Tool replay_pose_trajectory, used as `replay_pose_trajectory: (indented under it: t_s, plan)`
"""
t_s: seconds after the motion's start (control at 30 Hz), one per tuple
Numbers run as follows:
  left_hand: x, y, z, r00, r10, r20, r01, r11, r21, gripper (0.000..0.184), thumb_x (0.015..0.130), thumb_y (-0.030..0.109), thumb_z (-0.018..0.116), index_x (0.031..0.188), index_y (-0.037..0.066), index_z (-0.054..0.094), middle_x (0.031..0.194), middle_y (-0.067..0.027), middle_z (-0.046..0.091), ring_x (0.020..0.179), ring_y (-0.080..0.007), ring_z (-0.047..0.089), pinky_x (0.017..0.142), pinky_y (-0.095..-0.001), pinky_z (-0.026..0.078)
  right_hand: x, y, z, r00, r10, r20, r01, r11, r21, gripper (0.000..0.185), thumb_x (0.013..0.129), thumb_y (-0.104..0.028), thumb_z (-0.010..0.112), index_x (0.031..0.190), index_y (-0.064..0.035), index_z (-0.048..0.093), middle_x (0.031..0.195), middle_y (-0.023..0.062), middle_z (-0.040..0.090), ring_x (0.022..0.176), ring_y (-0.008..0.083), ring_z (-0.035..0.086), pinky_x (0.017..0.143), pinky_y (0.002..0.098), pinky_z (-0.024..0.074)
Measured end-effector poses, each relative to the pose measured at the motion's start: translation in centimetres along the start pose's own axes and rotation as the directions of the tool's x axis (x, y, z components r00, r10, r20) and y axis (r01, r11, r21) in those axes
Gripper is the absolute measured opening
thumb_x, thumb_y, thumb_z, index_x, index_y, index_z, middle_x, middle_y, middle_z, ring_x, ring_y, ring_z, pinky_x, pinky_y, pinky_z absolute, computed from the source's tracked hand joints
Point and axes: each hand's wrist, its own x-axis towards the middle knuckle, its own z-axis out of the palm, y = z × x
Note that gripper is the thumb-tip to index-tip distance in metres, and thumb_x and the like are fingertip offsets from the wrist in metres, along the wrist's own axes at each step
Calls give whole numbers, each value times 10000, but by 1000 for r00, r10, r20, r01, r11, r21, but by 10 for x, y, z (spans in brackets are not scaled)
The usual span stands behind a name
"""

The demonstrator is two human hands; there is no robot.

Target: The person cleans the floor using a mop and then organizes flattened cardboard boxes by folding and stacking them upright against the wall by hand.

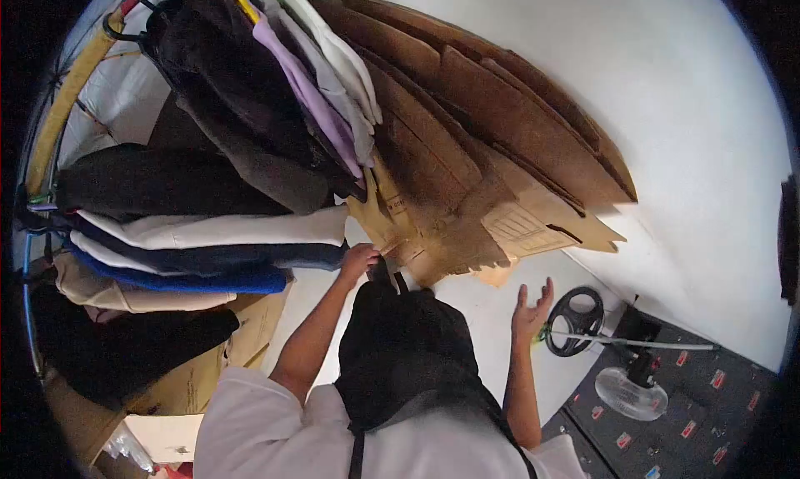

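My left hand (358, 262) is in front of my waist, close to the lower edge of the stacked brown cardboard (425, 162). Its fingers blend into the cardboard and blur, so what they hold, if anything, is unclear. Hanging sleeves, one of them white (225, 229), end just beside this hand. My right hand (532, 312) is raised to the right of my body, fingers apart and holding nothing. Nearest to it is a round black base with holes (575, 321). A black apron (408, 346) covers my front.
Several garments, including a lilac one (308, 95) and a blue one (217, 275), hang from a curved rail (71, 104) on the left. A fan (631, 393) and a pale pole (650, 343) are at the lower right, by dark panels with red-and-white labels (687, 429). A white wall (700, 104) rises behind.
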Motion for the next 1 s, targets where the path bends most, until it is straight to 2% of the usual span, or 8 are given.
replay_pose_trajectory:
  t_s: [0.2,0.33,0.4,0.43,0.47,0.67,0.73,1.0]
  plan:
    - [-63,-10,-24,982,16,-191,1,996,88,274,814,267,470,999,72,523,901,-51,601,731,-138,573,594,-280,402,-37,136,-9,970,219,109,-221,975,10,662,711,-245,656,1214,13,312,1214,221,360,1088,361,377,911,408,308]
    - [-103,-40,-22,987,37,-159,-1,976,220,299,826,306,461,992,67,530,894,-65,599,734,-130,568,578,-265,395,-72,194,-34,920,385,69,-379,921,-92,662,674,-251,665,1167,52,344,1144,258,408,1085,363,382,932,401,293]
    - [-119,-68,-26,991,-15,-132,57,947,316,288,842,274,459,980,32,530,883,-87,589,745,-139,564,579,-264,430,-86,204,-44,906,419,67,-414,907,-78,647,673,-251,664,1158,51,359,1132,257,418,1080,365,387,929,400,297]
    - [-127,-84,-26,991,84,-102,-47,946,321,242,849,200,461,952,-9,524,862,-108,579,752,-160,564,610,-269,475,-84,206,-43,897,437,63,-434,899,-64,633,673,-252,663,1149,49,374,1121,256,429,1075,366,392,926,399,300]
    - [-135,-89,-25,992,-40,-116,69,962,265,210,849,142,452,944,-34,515,855,-118,572,761,-183,565,656,-283,496,-82,211,-38,897,437,62,-435,899,-48,633,673,-252,663,1149,49,374,1121,256,429,1075,366,392,926,399,300]
    - [-172,-132,-37,973,-112,-204,201,848,491,281,832,207,461,959,-37,520,850,-122,588,781,-189,569,652,-302,489,-57,196,-8,851,478,217,-494,869,20,558,701,-278,648,1124,19,436,1109,234,461,1045,305,441,875,362,349]
    - [-176,-146,-47,984,4,-177,67,916,394,292,828,234,469,952,-22,532,843,-117,594,780,-185,568,665,-297,473,-44,183,-1,846,459,270,-490,869,60,554,705,-272,644,1128,18,435,1109,228,463,1040,296,444,873,350,350]
    - [-143,-137,-51,992,-3,-125,64,871,487,277,828,219,465,975,-7,527,848,-111,593,769,-181,568,688,-294,452,-69,191,-22,818,514,258,-567,797,209,515,721,-239,617,1129,17,435,1102,207,471,1020,276,455,844,340,369]
